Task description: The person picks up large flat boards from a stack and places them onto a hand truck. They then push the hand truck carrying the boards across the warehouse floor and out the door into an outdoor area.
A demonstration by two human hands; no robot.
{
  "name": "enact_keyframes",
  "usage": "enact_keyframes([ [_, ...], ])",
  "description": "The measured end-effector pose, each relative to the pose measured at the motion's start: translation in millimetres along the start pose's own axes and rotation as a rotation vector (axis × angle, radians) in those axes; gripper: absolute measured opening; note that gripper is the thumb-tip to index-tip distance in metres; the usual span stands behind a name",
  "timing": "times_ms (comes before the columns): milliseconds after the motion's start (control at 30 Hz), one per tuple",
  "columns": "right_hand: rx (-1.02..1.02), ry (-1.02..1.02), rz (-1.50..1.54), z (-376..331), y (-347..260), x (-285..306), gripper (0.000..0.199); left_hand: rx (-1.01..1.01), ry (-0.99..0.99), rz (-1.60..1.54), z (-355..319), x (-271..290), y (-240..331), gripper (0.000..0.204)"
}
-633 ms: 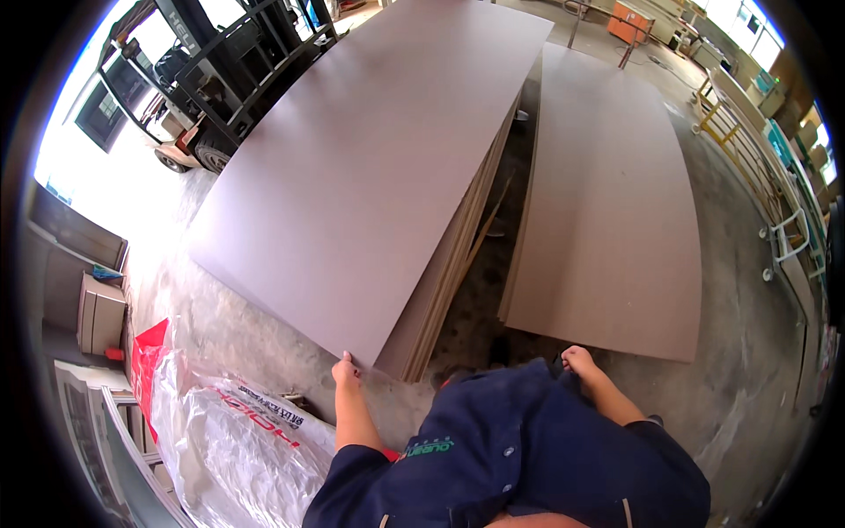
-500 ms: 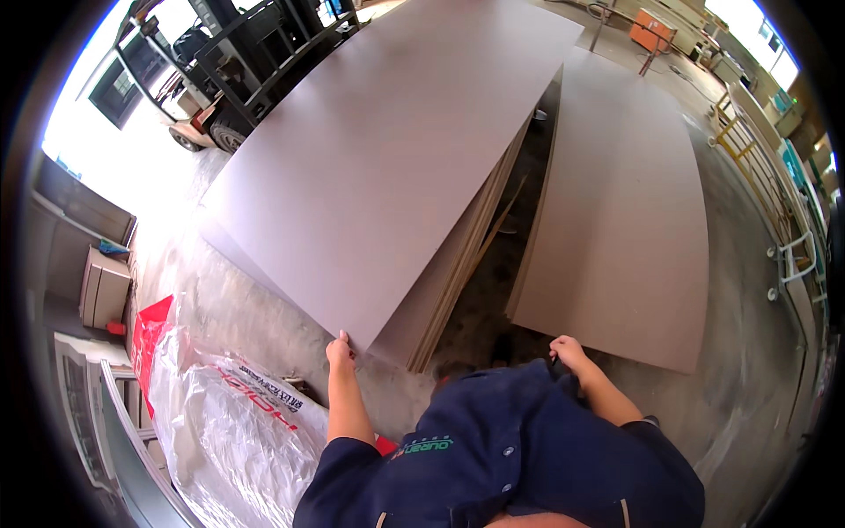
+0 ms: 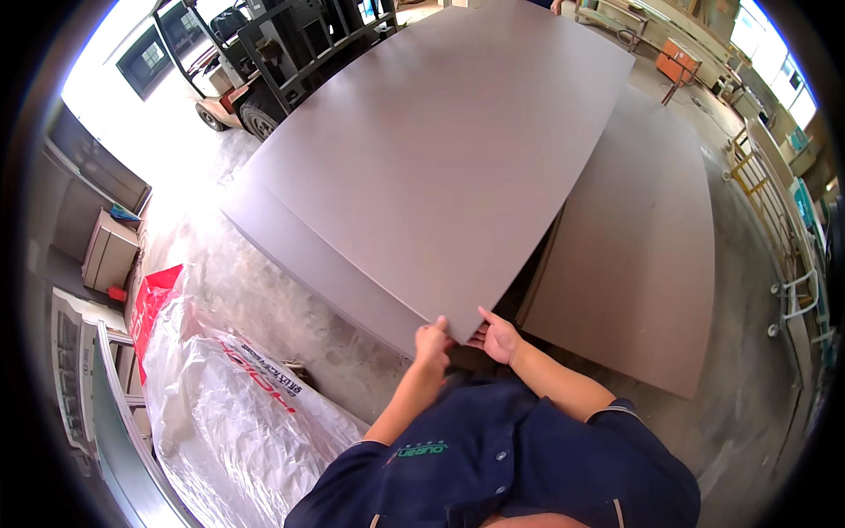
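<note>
- The left hand [image 3: 432,339] has its grip clamped on the near corner of the top brown board [image 3: 440,167].
- The right hand [image 3: 499,337] sits just beside it, fingers curled under the same corner and closed on it.
- The board lies tilted on a stack of boards [image 3: 308,264].
- A second stack [image 3: 642,255] lies to the right on the concrete floor [image 3: 264,308].
- A clear plastic bag [image 3: 229,405] lies at lower left; a forklift [image 3: 264,62] stands beyond.

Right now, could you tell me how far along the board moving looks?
One board already lies flat on the floor to the right. Both hands, left hand and right hand, grip the near corner of the top sheet. More sheets remain in the stack beneath.
</note>
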State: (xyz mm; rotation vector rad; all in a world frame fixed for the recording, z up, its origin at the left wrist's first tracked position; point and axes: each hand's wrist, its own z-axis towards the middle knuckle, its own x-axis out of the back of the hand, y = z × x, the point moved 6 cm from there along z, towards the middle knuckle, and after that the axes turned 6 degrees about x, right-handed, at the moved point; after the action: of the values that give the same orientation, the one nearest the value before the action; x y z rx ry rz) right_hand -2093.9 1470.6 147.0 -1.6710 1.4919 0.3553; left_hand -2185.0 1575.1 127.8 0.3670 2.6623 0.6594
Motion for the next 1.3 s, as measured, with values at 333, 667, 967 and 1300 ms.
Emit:
enact_keyframes([
  [333,0.297,0.623,-0.003,-90,-38,179,0.028,0.409,-0.639,0.319,-25,-107,-125,0.059],
  [667,0.402,0.674,-0.109,-250,-94,266,0.028,0.125,-0.45,-0.195,-18,-87,-123,0.088],
  [967,0.492,0.643,-0.045,-333,-110,324,0.027,-0.087,-0.132,0.0,73,-97,-49,0.069],
  [1300,0.647,0.786,0.276,-399,-113,435,0.021,-0.063,0.017,0.084,9,-203,-117,0.027],
])
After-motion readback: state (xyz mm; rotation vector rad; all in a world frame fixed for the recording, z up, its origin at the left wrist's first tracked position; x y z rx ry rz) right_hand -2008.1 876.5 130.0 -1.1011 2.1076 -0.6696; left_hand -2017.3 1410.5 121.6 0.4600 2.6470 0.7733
